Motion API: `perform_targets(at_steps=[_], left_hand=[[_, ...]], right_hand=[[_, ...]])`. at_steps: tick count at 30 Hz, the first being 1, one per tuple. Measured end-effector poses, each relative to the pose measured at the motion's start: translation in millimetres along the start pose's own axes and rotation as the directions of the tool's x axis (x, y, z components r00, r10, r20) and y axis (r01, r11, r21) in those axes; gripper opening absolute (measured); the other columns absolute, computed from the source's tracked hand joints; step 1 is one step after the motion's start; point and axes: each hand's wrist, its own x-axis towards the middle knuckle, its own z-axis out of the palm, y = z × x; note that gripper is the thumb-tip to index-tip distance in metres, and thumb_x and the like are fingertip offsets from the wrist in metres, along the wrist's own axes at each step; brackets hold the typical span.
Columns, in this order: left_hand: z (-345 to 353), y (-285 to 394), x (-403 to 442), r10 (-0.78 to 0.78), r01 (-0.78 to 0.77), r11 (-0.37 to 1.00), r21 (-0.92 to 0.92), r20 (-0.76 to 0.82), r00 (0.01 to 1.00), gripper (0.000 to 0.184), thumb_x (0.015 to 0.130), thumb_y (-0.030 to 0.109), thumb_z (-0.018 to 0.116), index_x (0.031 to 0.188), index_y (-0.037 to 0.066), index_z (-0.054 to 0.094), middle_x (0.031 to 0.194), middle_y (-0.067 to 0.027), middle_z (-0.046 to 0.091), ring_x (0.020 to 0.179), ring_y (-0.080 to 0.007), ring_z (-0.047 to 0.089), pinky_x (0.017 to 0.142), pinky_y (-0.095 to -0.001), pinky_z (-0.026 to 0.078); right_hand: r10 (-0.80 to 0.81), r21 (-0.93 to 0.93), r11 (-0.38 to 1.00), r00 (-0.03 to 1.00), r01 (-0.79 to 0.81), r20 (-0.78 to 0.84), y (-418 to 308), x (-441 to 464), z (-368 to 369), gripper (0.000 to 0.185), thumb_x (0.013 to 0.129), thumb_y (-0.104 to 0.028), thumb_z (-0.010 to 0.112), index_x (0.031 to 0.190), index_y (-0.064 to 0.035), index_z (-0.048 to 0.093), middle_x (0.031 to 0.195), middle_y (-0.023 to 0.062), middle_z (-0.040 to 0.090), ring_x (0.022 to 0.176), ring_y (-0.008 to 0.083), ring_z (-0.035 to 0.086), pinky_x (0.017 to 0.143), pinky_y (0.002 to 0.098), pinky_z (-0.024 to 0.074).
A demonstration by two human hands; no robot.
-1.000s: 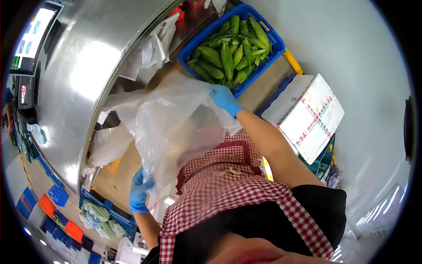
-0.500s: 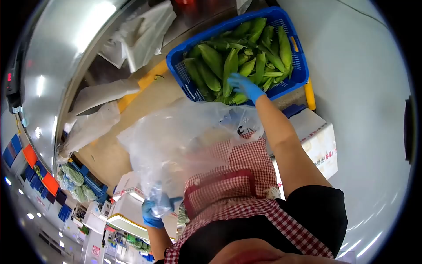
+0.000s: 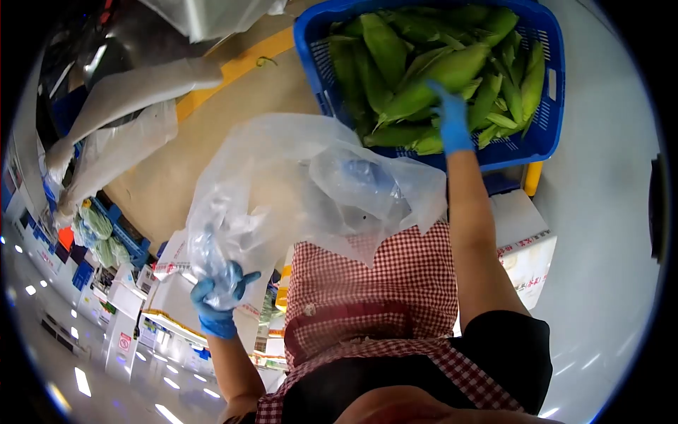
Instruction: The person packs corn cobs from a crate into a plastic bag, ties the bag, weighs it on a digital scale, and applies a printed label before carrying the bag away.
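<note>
My left hand (image 3: 215,300), in a blue glove, is closed around the bunched end of a clear plastic bag (image 3: 261,177). The bag spreads wide in front of the checked apron. My right hand (image 3: 453,120), also blue-gloved, reaches into a blue crate (image 3: 547,141) of green corn in husks. Its fingers grip the lower side of a large ear of corn (image 3: 441,74), which lies slantwise above the others; the fingers behind the ear are hidden. More ears of corn (image 3: 381,49) lie beneath and around it.
White printed boxes (image 3: 526,254) stand below the crate at right, near a yellow post (image 3: 533,178). Pale plastic sheeting (image 3: 134,99) hangs at left. Bagged green vegetables (image 3: 99,230) sit in a blue crate at lower left. A yellow stripe (image 3: 240,67) crosses the floor.
My right hand has taken hold of an ear of corn, which now lies across the pile. The view has shifted, bringing the crate closer. My left hand still grips the bag.
</note>
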Motion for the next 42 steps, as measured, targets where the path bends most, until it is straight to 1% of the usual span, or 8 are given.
perform_targets(at_steps=[4, 9, 17, 21, 23, 31, 38, 42], left_hand=[[6, 9, 15, -0.049, 0.044, 0.998, 0.048, 0.101, 0.994, 0.085, 0.070, 0.022, 0.058, 0.141, 0.018, 0.010, 0.089, -0.0177, 0.056, 0.052, -0.0230, 0.051, 0.088, -0.0577, 0.035], [4, 23, 29, -0.007, 0.022, 0.991, -0.132, 0.116, 0.993, 0.083, 0.072, 0.025, 0.058, 0.140, 0.016, 0.011, 0.084, -0.0201, 0.055, 0.051, -0.0227, 0.050, 0.080, -0.0482, 0.043], [-44, 17, 101, 0.000, 0.042, 0.963, -0.265, 0.159, 0.987, 0.072, 0.078, 0.022, 0.054, 0.139, 0.013, 0.017, 0.086, -0.0162, 0.055, 0.050, -0.0206, 0.047, 0.061, -0.0361, 0.043], [-54, 7, 114, -0.011, 0.049, 0.971, -0.233, 0.161, 0.987, 0.069, 0.081, 0.020, 0.050, 0.139, 0.013, 0.015, 0.080, -0.0137, 0.053, 0.045, -0.0190, 0.045, 0.049, -0.0314, 0.040], [-50, 6, 115, -0.003, 0.039, 0.981, -0.193, 0.181, 0.984, 0.068, 0.082, 0.019, 0.049, 0.140, 0.013, 0.013, 0.079, -0.0132, 0.052, 0.043, -0.0185, 0.044, 0.044, -0.0295, 0.039], [-22, -6, 110, -0.017, 0.026, 0.998, -0.060, 0.159, 0.987, 0.080, 0.076, 0.022, 0.056, 0.140, 0.011, 0.010, 0.076, -0.0181, 0.054, 0.046, -0.0207, 0.047, 0.047, -0.0316, 0.044], [-59, -7, 112, 0.084, -0.090, 0.996, 0.020, 0.200, 0.976, 0.085, 0.073, 0.024, 0.057, 0.141, 0.013, 0.008, 0.065, -0.0137, 0.050, 0.040, -0.0170, 0.042, 0.066, -0.0406, 0.049], [-16, 10, 115, 0.053, -0.021, 0.995, -0.099, 0.330, 0.943, 0.084, 0.073, 0.021, 0.058, 0.141, 0.013, 0.007, 0.072, -0.0178, 0.053, 0.037, -0.0149, 0.040, 0.058, -0.0365, 0.051]], right_hand=[[-0.337, 0.698, 0.713, 0.841, -0.066, 0.423, -56, -112, -16, 0.060, 0.070, -0.019, 0.070, 0.120, 0.0005, 0.042, 0.119, 0.0143, 0.050, 0.105, 0.0282, 0.051, 0.090, 0.0390, 0.0414], [-0.431, 0.178, 0.868, 0.526, 0.463, 0.734, -8, -196, 109, 0.084, 0.053, -0.028, 0.084, 0.123, -0.0063, 0.042, 0.116, 0.0099, 0.052, 0.107, 0.0229, 0.049, 0.092, 0.0372, 0.0408], [-0.150, -0.596, 0.032, 0.593, 0.803, 0.791, 132, -135, 255, 0.035, 0.073, -0.005, 0.053, 0.108, -0.0086, 0.054, 0.102, 0.0138, 0.059, 0.090, 0.0283, 0.059, 0.074, 0.0382, 0.0481], [0.017, -0.238, 0.624, 0.291, 0.745, 0.956, 8, -155, 173, 0.022, 0.078, -0.010, 0.054, 0.097, -0.0014, 0.061, 0.095, 0.0144, 0.063, 0.077, 0.0214, 0.062, 0.071, 0.0318, 0.0496], [-0.149, -0.141, 0.854, 0.496, 0.500, 0.856, -30, -116, 128, 0.035, 0.076, -0.019, 0.058, 0.105, 0.0002, 0.056, 0.100, 0.0168, 0.061, 0.083, 0.0237, 0.061, 0.074, 0.0331, 0.0489], [-0.291, -0.916, 0.330, 0.948, 0.226, 0.129, 24, 76, 139, 0.086, 0.058, -0.045, 0.074, 0.120, 0.0057, 0.042, 0.109, 0.0232, 0.055, 0.101, 0.0348, 0.054, 0.086, 0.0380, 0.0446], [-0.211, 0.357, 0.933, 0.858, 0.034, 0.469, -6, -91, 93, 0.057, 0.072, -0.024, 0.068, 0.119, -0.0007, 0.045, 0.111, 0.0147, 0.054, 0.103, 0.0242, 0.053, 0.090, 0.0387, 0.0445], [-0.295, 0.066, 0.922, 0.580, 0.383, 0.759, 39, -184, 128, 0.071, 0.062, -0.020, 0.077, 0.122, -0.0019, 0.043, 0.116, 0.0123, 0.053, 0.109, 0.0236, 0.050, 0.093, 0.0353, 0.0406]])
